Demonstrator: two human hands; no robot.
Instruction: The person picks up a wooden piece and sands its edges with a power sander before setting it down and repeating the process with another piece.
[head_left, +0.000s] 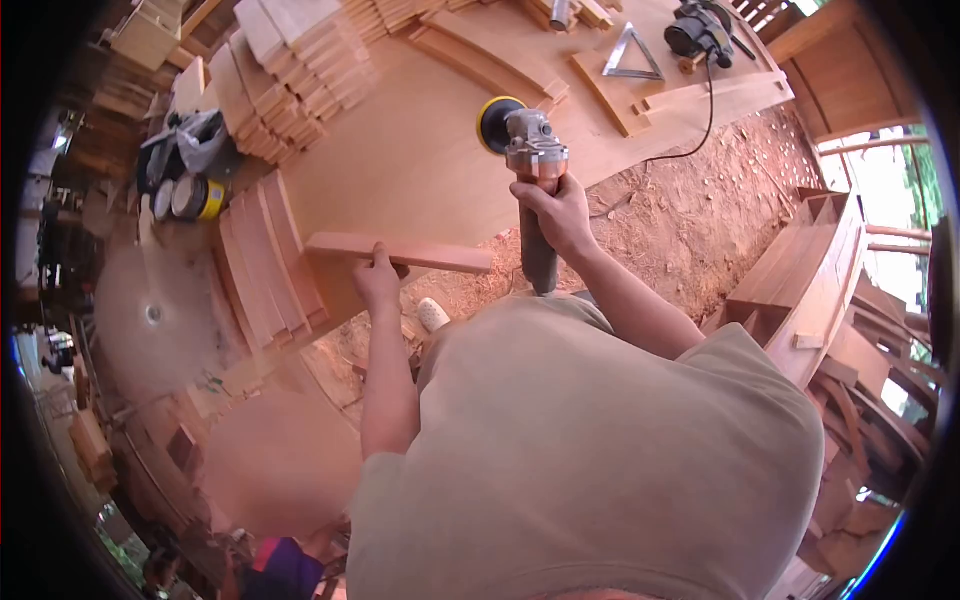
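Note:
In the head view, my right hand [562,213] is wrapped round the body of an angle grinder [537,150] fitted with a round sanding pad [498,124]. The pad is tilted up, apart from the wood. My left hand [378,278] grips a narrow wooden board [420,252] near its middle, with the thumb on top. One end of that board lies by a row of curved wooden pieces [268,255] on the plywood worktable [385,170]. The board's other end sticks out past the table's near edge.
Stacked boards [290,70] stand at the back left, beside cans [198,198]. A triangle square [632,55], a corded power tool [700,35] and loose wood strips [490,62] lie at the far side. A wooden frame [795,270] stands right. Sawdust covers the ground [690,205].

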